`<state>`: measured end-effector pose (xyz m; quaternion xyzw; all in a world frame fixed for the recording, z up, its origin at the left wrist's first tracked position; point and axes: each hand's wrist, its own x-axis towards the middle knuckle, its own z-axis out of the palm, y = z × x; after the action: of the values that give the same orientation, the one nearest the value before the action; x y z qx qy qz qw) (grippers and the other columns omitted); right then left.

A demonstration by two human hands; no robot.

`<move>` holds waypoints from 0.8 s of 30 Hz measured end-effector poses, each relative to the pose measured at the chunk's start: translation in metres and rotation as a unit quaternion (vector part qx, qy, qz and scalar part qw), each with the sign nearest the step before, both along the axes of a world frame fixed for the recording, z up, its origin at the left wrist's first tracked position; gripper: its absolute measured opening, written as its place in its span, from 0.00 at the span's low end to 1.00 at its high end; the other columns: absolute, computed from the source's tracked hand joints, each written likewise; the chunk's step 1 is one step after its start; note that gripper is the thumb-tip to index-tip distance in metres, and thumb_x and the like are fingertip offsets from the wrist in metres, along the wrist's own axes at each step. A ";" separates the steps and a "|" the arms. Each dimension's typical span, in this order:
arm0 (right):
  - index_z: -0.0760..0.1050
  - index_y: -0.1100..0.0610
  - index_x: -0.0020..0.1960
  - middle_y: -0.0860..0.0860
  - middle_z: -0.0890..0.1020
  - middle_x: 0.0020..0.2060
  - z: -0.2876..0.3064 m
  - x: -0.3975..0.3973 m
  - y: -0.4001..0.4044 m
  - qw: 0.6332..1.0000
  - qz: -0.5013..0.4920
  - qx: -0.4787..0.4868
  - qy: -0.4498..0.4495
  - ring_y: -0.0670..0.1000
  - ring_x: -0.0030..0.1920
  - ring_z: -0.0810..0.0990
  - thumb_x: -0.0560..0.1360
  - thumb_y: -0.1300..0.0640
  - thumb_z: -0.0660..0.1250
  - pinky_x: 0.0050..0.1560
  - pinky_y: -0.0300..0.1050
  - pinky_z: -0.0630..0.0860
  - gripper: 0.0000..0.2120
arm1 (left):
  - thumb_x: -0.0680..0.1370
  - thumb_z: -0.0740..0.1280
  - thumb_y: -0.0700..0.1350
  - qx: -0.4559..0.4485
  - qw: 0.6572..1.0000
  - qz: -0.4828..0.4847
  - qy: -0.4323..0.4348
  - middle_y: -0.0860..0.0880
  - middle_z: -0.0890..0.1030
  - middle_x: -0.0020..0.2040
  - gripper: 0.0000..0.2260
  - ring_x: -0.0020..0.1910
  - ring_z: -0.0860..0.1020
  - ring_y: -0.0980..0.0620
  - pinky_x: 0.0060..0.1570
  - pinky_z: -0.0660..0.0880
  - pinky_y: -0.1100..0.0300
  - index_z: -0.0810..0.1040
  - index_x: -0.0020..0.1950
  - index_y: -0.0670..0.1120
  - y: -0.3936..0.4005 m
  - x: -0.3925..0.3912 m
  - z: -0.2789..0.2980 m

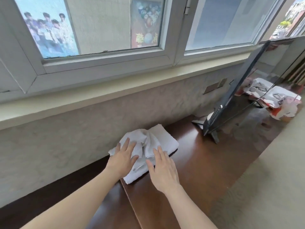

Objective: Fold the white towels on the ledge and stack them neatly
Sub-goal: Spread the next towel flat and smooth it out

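Towels lay in a small pile on the dark ledge, near the wall under the window. We pressed our left hand and right hand flat on them, fingers spread, gripping nothing.

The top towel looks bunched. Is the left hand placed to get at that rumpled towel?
Probably yes: the left hand lies flat and open on the rumpled towel, nothing between them; the right hand rests beside it.
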<state>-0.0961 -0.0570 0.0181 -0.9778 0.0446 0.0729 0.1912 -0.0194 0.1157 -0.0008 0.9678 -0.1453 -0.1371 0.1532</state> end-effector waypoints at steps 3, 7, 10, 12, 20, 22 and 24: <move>0.48 0.51 0.82 0.49 0.47 0.82 -0.016 0.035 -0.023 0.999 0.039 0.022 0.014 0.52 0.81 0.47 0.67 0.30 0.26 0.80 0.51 0.48 0.49 | 0.84 0.55 0.60 -0.005 0.998 0.056 0.006 0.49 0.41 0.83 0.30 0.81 0.45 0.40 0.71 0.67 0.41 0.43 0.81 0.59 -0.018 0.024 -0.009; 0.45 0.51 0.82 0.47 0.44 0.82 -0.040 0.074 -0.047 0.995 0.078 0.050 0.038 0.51 0.81 0.46 0.69 0.32 0.28 0.80 0.51 0.48 0.46 | 0.83 0.59 0.59 0.000 0.989 0.133 0.060 0.46 0.48 0.83 0.34 0.79 0.54 0.38 0.70 0.65 0.47 0.43 0.82 0.56 -0.038 0.055 -0.028; 0.42 0.51 0.82 0.47 0.44 0.82 -0.054 0.095 -0.055 0.990 0.111 0.060 0.057 0.51 0.81 0.46 0.67 0.31 0.27 0.80 0.49 0.48 0.47 | 0.84 0.60 0.49 -0.028 0.979 0.186 0.078 0.48 0.76 0.66 0.22 0.60 0.77 0.48 0.54 0.74 0.57 0.62 0.78 0.50 -0.043 0.063 -0.045; 0.42 0.51 0.82 0.47 0.46 0.82 -0.059 0.103 -0.055 0.988 0.131 0.061 0.059 0.52 0.81 0.48 0.69 0.30 0.29 0.79 0.49 0.50 0.46 | 0.83 0.59 0.44 -0.033 0.976 0.208 0.052 0.51 0.80 0.54 0.14 0.49 0.79 0.51 0.47 0.77 0.56 0.71 0.69 0.51 -0.043 0.056 -0.049; 0.47 0.51 0.82 0.47 0.51 0.81 -0.047 0.106 -0.006 0.975 0.204 0.089 0.010 0.51 0.80 0.51 0.84 0.45 0.52 0.78 0.49 0.54 0.30 | 0.75 0.62 0.36 -0.120 0.958 0.259 -0.005 0.56 0.73 0.38 0.10 0.38 0.73 0.52 0.37 0.68 0.62 0.72 0.48 0.50 -0.010 -0.003 -0.002; 0.50 0.51 0.81 0.47 0.55 0.81 -0.037 0.096 0.021 0.971 0.229 0.071 -0.005 0.53 0.80 0.54 0.84 0.44 0.48 0.77 0.51 0.56 0.28 | 0.73 0.63 0.35 -0.141 0.948 0.286 -0.012 0.54 0.74 0.39 0.09 0.41 0.74 0.47 0.40 0.70 0.57 0.71 0.48 0.49 0.012 -0.022 0.012; 0.55 0.53 0.80 0.48 0.57 0.80 -0.029 0.079 0.053 0.964 0.260 0.050 -0.015 0.55 0.79 0.56 0.79 0.41 0.39 0.77 0.53 0.57 0.33 | 0.72 0.63 0.38 -0.143 0.941 0.306 -0.014 0.51 0.78 0.41 0.07 0.43 0.77 0.45 0.43 0.73 0.53 0.71 0.47 0.48 0.040 -0.047 0.022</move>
<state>-0.0166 -0.0038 -0.0104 -0.9460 -0.2175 0.1072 0.2153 -0.0664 0.1560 0.0212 0.9353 0.1380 -0.0472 0.3225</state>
